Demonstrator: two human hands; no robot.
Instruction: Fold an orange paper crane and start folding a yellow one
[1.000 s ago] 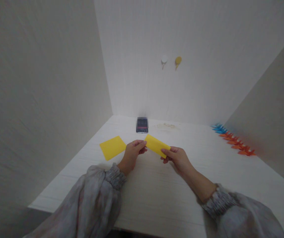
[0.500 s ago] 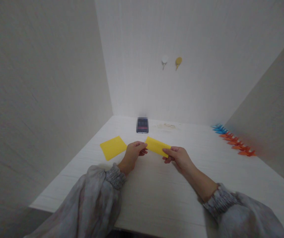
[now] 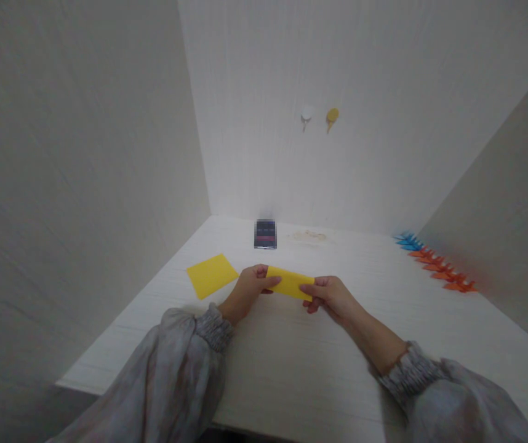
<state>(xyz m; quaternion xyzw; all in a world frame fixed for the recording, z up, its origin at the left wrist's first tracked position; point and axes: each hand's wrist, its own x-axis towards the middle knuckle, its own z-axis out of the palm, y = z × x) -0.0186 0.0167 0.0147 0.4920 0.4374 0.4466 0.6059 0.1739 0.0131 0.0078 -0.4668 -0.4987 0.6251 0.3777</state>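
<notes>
Between my two hands is a folded yellow sheet of paper [image 3: 290,283], a narrow rectangle that slants slightly down to the right. My left hand [image 3: 253,284] grips its left end, thumb lying on the front face and fingers behind. At the right end my right hand [image 3: 330,294] pinches the paper, its thumb also across the front. A second yellow sheet of paper [image 3: 211,275] lies flat on the white table [image 3: 292,369], just left of my left hand.
A dark phone [image 3: 265,235] rests by the back wall. Along the right wall stands a row of folded paper figures, blue ones [image 3: 409,240] behind and several orange ones [image 3: 442,269] in front. A white hook [image 3: 306,114] and a gold hook [image 3: 332,115] are on the back wall.
The folded paper has come slightly down and tilts less. My left thumb has shifted from the paper's left edge onto its front face. The other sheet lies where it was.
</notes>
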